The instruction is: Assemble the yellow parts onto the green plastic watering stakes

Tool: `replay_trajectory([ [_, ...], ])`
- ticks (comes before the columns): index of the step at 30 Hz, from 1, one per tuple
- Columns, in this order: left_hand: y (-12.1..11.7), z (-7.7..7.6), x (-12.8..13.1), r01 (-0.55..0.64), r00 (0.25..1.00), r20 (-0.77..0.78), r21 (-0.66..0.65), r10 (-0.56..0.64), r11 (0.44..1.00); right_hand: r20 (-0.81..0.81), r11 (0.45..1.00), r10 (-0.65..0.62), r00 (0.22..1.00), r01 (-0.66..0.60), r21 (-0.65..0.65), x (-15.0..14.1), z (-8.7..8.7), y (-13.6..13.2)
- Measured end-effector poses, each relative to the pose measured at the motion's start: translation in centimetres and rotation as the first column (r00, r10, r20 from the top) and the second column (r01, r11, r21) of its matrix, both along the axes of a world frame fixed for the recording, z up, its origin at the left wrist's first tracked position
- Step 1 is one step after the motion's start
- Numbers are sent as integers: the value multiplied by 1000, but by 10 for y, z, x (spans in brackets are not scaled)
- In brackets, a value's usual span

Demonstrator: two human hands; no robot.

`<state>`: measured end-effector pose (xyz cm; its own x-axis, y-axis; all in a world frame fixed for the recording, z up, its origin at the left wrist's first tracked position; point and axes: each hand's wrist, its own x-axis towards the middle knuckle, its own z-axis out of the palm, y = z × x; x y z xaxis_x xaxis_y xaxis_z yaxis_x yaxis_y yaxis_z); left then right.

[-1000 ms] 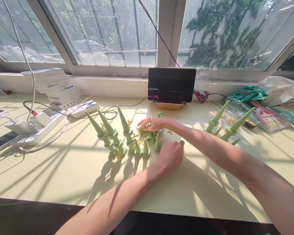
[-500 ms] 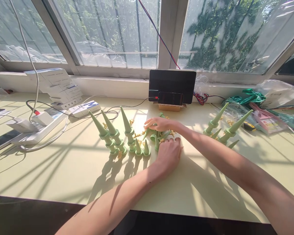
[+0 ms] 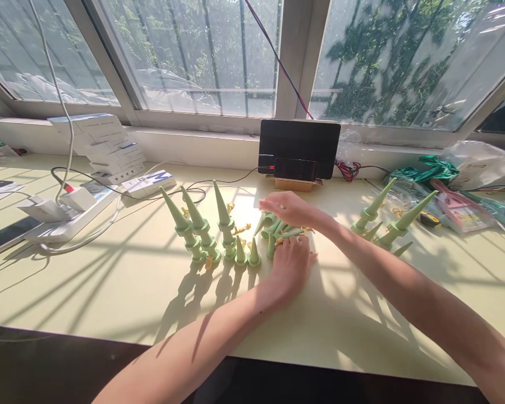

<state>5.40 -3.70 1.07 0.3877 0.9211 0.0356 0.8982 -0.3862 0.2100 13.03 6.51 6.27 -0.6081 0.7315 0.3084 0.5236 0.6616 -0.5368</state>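
Pale green pointed cones and small yellow pieces lie in a loose pile (image 3: 273,227) at the middle of the table. My right hand (image 3: 288,206) is open over the far side of the pile, its fingers stretched to the left. At the near side, my left hand (image 3: 292,261) rests cupped on the table against the pile, thumb apart, its fingertips hidden. A small upright green cone (image 3: 271,246) stands just left of it. Farther left are several tall stacked green cones (image 3: 225,219) and two short ones (image 3: 247,252), with a yellow piece (image 3: 242,228) behind.
More green cones (image 3: 399,221) stand at the right. A black tablet (image 3: 298,137) and a phone (image 3: 295,169) lean at the back. White boxes (image 3: 105,146), a power strip (image 3: 82,216) and cables occupy the left; plastic bags (image 3: 467,207) lie far right.
My right hand has shifted right across the back of the pile, and the cones lie closer together beside my left hand. The view has shifted slightly; my left hand has barely moved.
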Motion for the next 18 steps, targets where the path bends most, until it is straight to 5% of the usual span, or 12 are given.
replay_trajectory([
  [6,1,-6,1,-3,996,93,57,-2,998,141,971,172,975,-144,-189,11,24,-34],
  [18,6,-11,-2,25,985,166,100,-42,995,84,960,233,969,-215,-179,11,21,-43],
])
